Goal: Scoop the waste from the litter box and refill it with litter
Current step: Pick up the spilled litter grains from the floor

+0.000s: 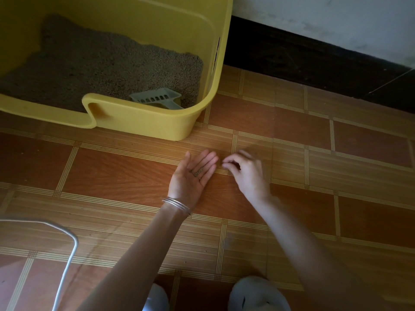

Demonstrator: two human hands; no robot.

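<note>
Fingers straight, left hand (pixel 189 178) cradles litter grains (pixel 198 171); right hand (pixel 248 173) fingertips pinched, on what unclear

- The floor (pixel 292 140) has brown tiles with pale striped bands between them.
- A dark skirting board (pixel 292 52) runs under a white wall (pixel 325 19), at the top right.
- A thin white cord (pixel 67 254) curves over the floor, lower left.
- Two pale slippers (pixel 258 295) show at the bottom edge.
- Thin silver bangles (pixel 177 205) sit on my wrist.
</note>
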